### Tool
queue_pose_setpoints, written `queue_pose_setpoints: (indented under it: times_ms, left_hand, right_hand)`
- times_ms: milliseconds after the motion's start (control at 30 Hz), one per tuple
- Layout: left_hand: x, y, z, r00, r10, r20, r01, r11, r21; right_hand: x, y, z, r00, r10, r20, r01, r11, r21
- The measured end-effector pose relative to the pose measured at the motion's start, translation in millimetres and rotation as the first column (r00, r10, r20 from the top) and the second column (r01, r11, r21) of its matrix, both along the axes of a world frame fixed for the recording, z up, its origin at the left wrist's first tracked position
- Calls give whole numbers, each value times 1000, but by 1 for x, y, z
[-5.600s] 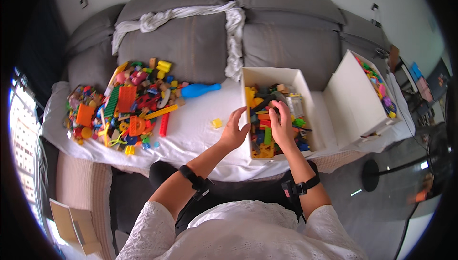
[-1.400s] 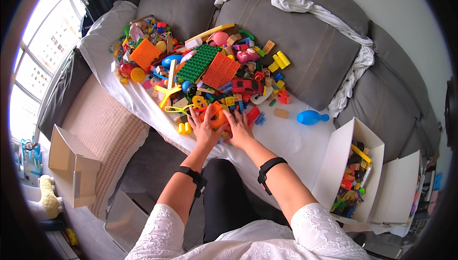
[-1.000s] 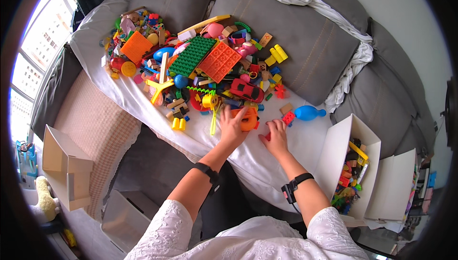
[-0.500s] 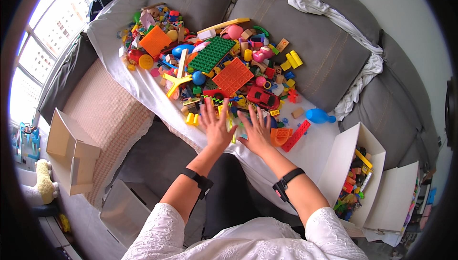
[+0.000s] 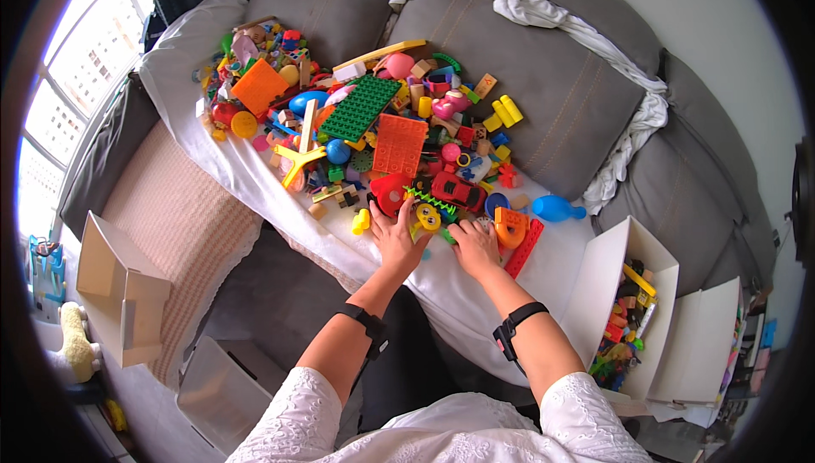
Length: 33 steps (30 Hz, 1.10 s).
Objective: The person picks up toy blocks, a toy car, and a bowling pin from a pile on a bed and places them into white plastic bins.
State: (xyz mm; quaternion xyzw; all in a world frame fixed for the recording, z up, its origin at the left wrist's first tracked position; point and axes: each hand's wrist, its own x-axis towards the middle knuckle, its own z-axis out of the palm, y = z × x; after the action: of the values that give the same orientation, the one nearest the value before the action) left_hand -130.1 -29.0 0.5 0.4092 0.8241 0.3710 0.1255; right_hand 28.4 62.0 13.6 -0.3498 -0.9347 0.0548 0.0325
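My left hand rests at the near edge of a large toy pile, fingers apart. Its fingertips reach to a red plastic toy and a green zigzag strip. Between my hands lies a round yellow toy with a face. My right hand is curled down on the toys, its fingertips beside a small green piece; what lies under them is hidden. Just beyond is a red toy car. An orange toy and a long red brick lie right of that hand.
A white sheet covers the sofa seat under the pile. A green baseplate and an orange plate top it. To the right stand a blue bowling pin and a white box of toys; on the left, a cardboard box.
Both hands have come down from above the pile onto its near edge, and the right fingers have curled. The orange plate has turned, and toys near the hands have shifted.
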Motion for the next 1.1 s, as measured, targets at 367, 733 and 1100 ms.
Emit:
queue_pose_setpoints:
  times_ms: [367, 733, 1100]
  left_hand:
    - [26, 14, 12, 981, -140, 133, 141, 990, 0]
    - [45, 23, 5, 810, -568, -149, 574, 819, 1]
    - [68, 24, 3, 712, -681, 173, 701, 702, -124]
  right_hand:
    - [47, -12, 6, 1000, -2, 29, 1, 999, 36]
    - [105, -23, 10, 897, -374, -237, 361, 927, -98]
    - [122, -61, -7, 792, -403, -459, 309, 912, -269]
